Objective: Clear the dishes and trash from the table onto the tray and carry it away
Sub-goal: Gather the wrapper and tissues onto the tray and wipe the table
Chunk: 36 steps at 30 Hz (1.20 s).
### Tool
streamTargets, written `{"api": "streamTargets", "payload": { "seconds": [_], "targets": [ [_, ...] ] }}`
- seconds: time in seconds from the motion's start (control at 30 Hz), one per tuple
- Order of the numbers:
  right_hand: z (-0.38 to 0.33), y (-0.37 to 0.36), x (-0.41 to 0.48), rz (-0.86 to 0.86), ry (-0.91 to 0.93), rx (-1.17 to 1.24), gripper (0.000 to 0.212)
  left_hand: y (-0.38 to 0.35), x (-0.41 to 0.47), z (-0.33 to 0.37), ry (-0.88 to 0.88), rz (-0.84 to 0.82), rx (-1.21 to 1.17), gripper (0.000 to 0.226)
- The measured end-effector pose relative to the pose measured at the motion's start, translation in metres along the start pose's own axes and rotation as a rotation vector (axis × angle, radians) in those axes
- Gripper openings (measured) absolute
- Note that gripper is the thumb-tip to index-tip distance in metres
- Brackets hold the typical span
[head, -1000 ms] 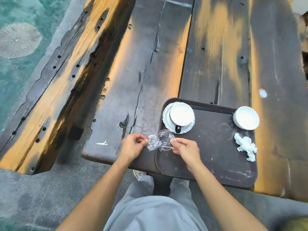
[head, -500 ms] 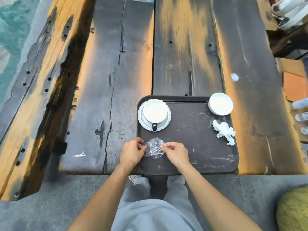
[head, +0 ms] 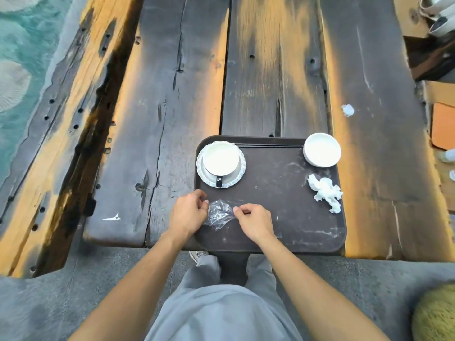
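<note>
Crumpled clear plastic wrapper, pinched at its two sides over the near left part of the dark brown rectangular plastic tray, low enough to be set down, though contact with the surface cannot be told. Left hand closed on the wrapper's left edge with thumb and forefinger, right hand likewise nipping the right edge; probably balling up the film so that it will not spring open or blow off once released. Tray itself overhanging slightly at the near edge of the weathered dark wooden plank table, presumably kept close for an easy lift with both hands afterwards. Farther right on the tray, a crumpled white paper napkin, loose and light, likely to shift in carrying. Beyond the hands at the far left corner, a white cup upright on a white frilled saucer, dark handle turned toward the body. At the far right corner, a small white round bowl, partly over the tray's rim. Farther still on the bare planks, a small pale scrap, apart from the tray and seemingly not yet collected.
</note>
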State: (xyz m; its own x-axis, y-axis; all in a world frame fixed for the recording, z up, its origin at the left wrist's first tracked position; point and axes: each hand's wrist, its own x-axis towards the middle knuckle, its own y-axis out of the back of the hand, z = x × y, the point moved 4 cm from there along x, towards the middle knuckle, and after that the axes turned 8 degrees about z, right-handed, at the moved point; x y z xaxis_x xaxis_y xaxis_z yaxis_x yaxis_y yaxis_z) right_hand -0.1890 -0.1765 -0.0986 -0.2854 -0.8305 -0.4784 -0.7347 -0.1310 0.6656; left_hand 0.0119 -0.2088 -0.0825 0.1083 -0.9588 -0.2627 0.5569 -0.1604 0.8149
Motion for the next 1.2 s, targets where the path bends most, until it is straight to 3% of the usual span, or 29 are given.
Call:
{"api": "streamTargets", "payload": {
  "seconds": [0.2,0.37,0.5,0.63,0.73,0.9,1.0,1.2],
  "targets": [
    [0.041,0.057,0.010,0.124,-0.031,0.042,0.016,-0.023,-0.004,0.069,-0.147,-0.043,0.001,0.018],
    [0.088,0.122,0.020,0.328,-0.055,0.053,0.013,-0.071,-0.004,0.131,-0.281,-0.132,0.055,0.020],
    [0.121,0.163,0.025,0.464,-0.024,0.014,0.033,-0.117,-0.003,0.161,-0.368,-0.256,0.188,0.045],
    [0.142,0.179,0.041,0.391,-0.039,-0.044,0.057,-0.155,-0.005,0.174,-0.309,-0.441,0.374,0.081],
    [0.147,0.184,0.055,0.351,-0.003,-0.079,0.053,-0.166,-0.007,0.175,-0.313,-0.466,0.469,0.081],
    [0.157,0.188,0.071,0.257,0.071,-0.167,0.022,-0.167,-0.007,0.170,-0.304,-0.459,0.464,0.081],
    [0.163,0.192,0.073,0.238,0.078,-0.163,0.024,-0.166,-0.005,0.171,-0.305,-0.458,0.476,0.082],
    [0.168,0.222,0.064,0.244,0.069,0.081,0.027,-0.162,-0.005,0.179,-0.250,-0.447,0.445,0.071]
  ]
}}
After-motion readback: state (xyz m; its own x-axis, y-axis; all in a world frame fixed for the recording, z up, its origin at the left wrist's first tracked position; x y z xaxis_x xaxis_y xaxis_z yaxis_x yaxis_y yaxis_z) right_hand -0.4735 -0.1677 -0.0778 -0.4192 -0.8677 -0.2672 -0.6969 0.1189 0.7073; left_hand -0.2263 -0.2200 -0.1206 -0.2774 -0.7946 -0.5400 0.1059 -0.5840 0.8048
